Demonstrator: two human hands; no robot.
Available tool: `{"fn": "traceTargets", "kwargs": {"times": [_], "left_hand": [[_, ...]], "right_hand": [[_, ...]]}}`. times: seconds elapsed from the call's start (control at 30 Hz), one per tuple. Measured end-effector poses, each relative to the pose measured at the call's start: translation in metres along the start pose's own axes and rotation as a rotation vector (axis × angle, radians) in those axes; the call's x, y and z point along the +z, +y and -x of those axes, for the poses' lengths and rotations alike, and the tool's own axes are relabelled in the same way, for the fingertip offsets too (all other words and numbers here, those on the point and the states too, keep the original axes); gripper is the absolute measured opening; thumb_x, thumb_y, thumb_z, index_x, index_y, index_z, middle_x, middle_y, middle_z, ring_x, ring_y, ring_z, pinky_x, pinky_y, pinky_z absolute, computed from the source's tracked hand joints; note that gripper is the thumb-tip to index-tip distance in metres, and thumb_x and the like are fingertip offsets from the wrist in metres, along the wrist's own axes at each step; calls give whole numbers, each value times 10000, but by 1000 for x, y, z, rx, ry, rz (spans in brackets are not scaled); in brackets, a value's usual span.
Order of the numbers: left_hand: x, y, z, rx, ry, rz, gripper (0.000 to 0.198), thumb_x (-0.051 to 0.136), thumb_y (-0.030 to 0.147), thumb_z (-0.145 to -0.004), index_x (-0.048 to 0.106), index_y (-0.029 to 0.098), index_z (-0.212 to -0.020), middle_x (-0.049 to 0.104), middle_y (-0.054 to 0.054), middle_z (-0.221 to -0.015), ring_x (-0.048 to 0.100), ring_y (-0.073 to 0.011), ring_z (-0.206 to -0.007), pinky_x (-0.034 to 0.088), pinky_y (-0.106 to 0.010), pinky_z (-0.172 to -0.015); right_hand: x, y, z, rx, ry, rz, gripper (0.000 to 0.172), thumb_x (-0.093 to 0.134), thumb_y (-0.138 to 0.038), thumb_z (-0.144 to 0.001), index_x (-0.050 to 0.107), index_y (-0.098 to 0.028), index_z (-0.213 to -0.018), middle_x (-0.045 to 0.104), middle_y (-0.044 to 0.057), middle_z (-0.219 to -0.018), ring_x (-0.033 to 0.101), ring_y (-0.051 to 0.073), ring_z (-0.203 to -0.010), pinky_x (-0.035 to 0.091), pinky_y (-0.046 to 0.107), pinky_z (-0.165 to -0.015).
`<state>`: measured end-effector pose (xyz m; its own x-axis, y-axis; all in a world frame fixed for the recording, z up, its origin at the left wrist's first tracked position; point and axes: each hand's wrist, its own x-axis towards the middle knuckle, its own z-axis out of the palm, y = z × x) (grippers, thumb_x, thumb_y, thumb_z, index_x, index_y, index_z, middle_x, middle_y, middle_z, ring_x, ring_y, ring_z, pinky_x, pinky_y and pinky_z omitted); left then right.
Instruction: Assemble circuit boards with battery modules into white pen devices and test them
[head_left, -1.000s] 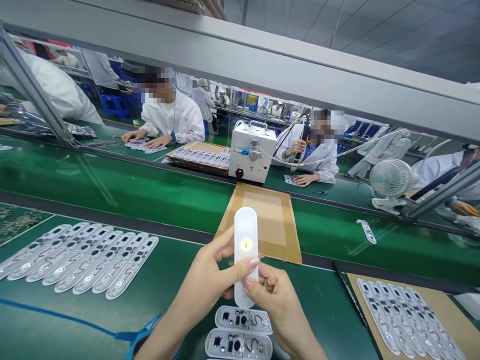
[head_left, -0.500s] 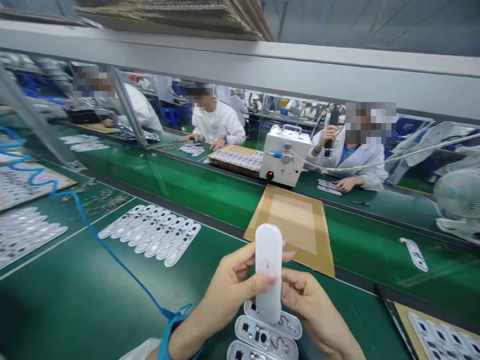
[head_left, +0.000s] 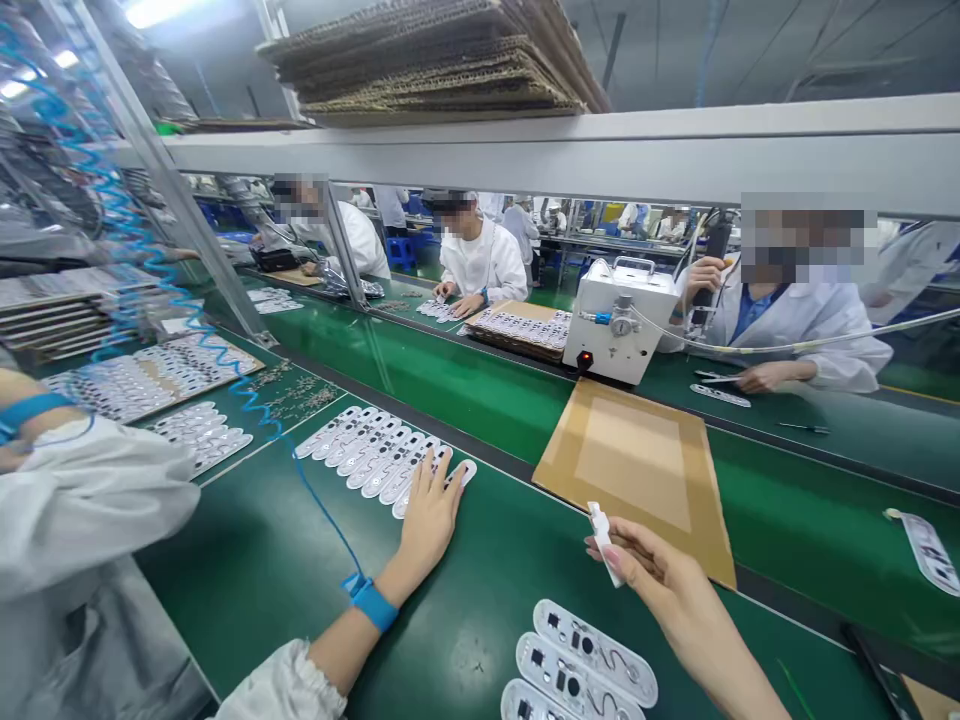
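My left hand [head_left: 429,520] reaches flat over the right end of a row of white oblong casings [head_left: 360,450], fingers stretched out. It touches or hovers over the end casing, which it partly covers. In front of me, my right hand [head_left: 660,575] pinches a small white plastic piece [head_left: 603,540] between thumb and fingers, held tilted above the bench. Just below it lie several open white casings [head_left: 596,650] with dark parts and thin wires inside, cut off by the bottom edge of the view.
A cardboard sheet [head_left: 577,480] lies beyond my right hand. A white machine with a gauge [head_left: 621,325] stands across the green channel. A blue coiled cord [head_left: 322,500] runs to my left wristband. Another person's sleeve [head_left: 90,490] is at left; co-workers sit opposite.
The white casing that both hands held is out of them. My left hand has moved left to the row, and my right hand now holds a small white piece. The view has shifted left.
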<state>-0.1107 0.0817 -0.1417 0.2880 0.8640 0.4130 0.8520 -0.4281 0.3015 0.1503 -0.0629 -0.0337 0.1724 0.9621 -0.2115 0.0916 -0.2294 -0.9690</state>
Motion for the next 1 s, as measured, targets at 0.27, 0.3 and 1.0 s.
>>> {"fn": "traceTargets", "kwargs": {"times": [0.27, 0.3, 1.0], "left_hand": [[-8, 33, 12, 156, -104, 116, 357, 362, 394, -994, 606, 221, -1188, 607, -98, -1241, 506, -270, -1202, 423, -445, -1009], [-9, 48, 22, 231, -181, 164, 315, 478, 488, -941, 630, 281, -1123, 670, -20, -1090, 583, -199, -1057, 473, -312, -913], [-85, 150, -43, -111, -468, 1004, 236, 493, 386, -844, 584, 171, -879, 479, 72, -500, 420, -79, -418, 289, -158, -406]], "right_hand": [[-2, 5, 2, 88, -71, 23, 674, 620, -687, -722, 608, -213, -1200, 659, 91, -1218, 601, 262, -1141, 533, 277, -904], [-4, 9, 2, 72, -62, 5, 662, 632, -680, -717, 616, -217, -1189, 668, 86, -1205, 606, 259, -1138, 538, 261, -892], [-38, -5, 7, -355, 339, 70, 404, 582, -517, -866, 591, -257, -1176, 632, 63, -1230, 573, 229, -1153, 462, 344, -1010]]}}
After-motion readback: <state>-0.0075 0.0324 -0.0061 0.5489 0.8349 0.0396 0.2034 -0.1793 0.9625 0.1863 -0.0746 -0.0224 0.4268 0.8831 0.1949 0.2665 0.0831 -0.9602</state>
